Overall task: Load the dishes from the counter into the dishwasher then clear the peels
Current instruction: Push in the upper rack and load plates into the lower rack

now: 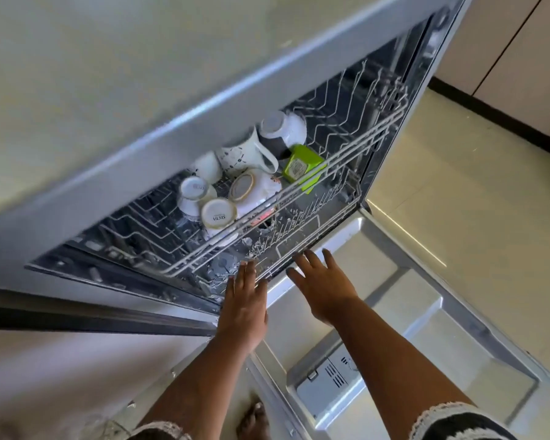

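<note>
Hands are reaching toward the open stainless-steel dishwasher (394,100), whose door (404,312) is lying folded down beneath our arms. We are extending our left hand (245,300) with straight, relaxed fingers, the fingertips touching the front edge of the lower white wire rack (299,249). We are holding our right hand (323,287) flat beside it, fingers spread and grasping nothing, just at that same edge. The upper white wire rack (356,147) is carrying the dishes: several white ceramic cups (204,198) sitting upside down, a white patterned mug (245,152) lying tilted, and a lime-green plastic container (302,166) resting against the rack's front rail.
</note>
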Demonstrator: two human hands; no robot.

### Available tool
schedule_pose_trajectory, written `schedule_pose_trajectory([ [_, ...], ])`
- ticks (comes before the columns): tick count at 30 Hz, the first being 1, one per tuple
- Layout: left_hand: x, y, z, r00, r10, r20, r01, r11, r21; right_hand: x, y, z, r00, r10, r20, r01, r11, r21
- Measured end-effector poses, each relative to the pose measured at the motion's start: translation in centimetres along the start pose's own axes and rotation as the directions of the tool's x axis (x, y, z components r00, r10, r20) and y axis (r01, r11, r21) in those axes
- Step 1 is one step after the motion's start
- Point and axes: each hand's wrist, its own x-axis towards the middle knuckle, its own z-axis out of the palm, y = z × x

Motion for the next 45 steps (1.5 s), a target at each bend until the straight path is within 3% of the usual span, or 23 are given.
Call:
schedule_pose_trajectory([
  [10,6.8,-2.2,6.1,0.994,-0.045,0.096,0.062,0.983,-0.174,10.3,1.1,3.1,0.999,0.046,-0.014,-0.047,0.997,-0.057],
  [16,7.3,-2.2,7.5,0.988,-0.035,0.154,0.059,0.986,-0.156,10.7,0.6,3.2,0.995,0.084,-0.057,-0.083,0.996,0.018],
  [24,2.8,1.8,7.6,0.925,0.089,0.369,-0.012,0.978,-0.206,4.5,0.5,3.9,0.993,0.116,0.034,-0.118,0.992,0.047],
  [45,-12.5,17.7,11.1,0.692,0.366,0.622,-0.131,0.911,-0.391,-18.3,1.0,13.7,0.909,0.226,0.350,-0.262,0.963,0.060],
])
